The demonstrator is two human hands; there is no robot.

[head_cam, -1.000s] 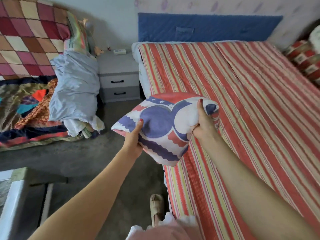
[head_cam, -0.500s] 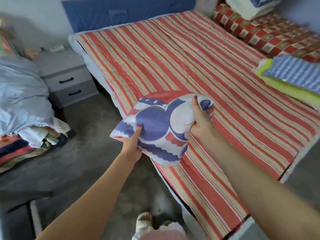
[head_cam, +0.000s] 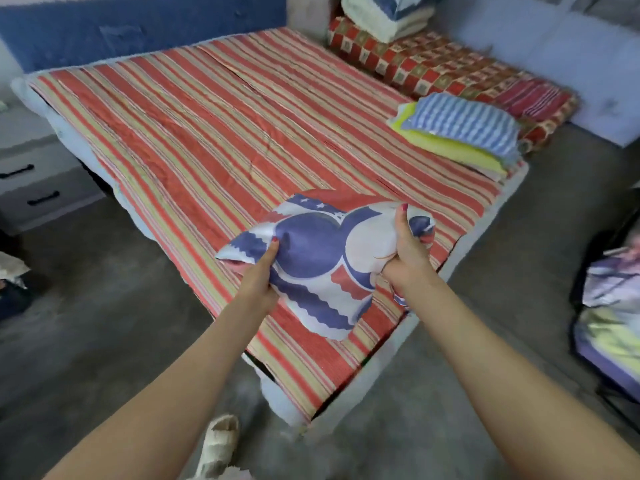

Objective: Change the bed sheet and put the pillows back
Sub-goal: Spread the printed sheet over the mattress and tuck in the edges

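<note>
A red, white and blue printed pillow hangs over the near corner of the bed. My left hand grips its left edge and my right hand grips its right end. The bed carries a red and tan striped sheet spread flat up to the blue headboard. A blue-and-white striped pillow lies on a folded yellow cloth at the bed's right edge.
A grey nightstand with two drawers stands left of the bed. A red checkered bench with stacked bedding runs along the right wall. More bedding sits at the far right. Grey floor surrounds the bed; my sandal is below.
The view has swung right, away from the nightstand and the bedding pile on the left. The pillow, held in both hands, now hangs over the bed's foot corner. The striped pillow came into view.
</note>
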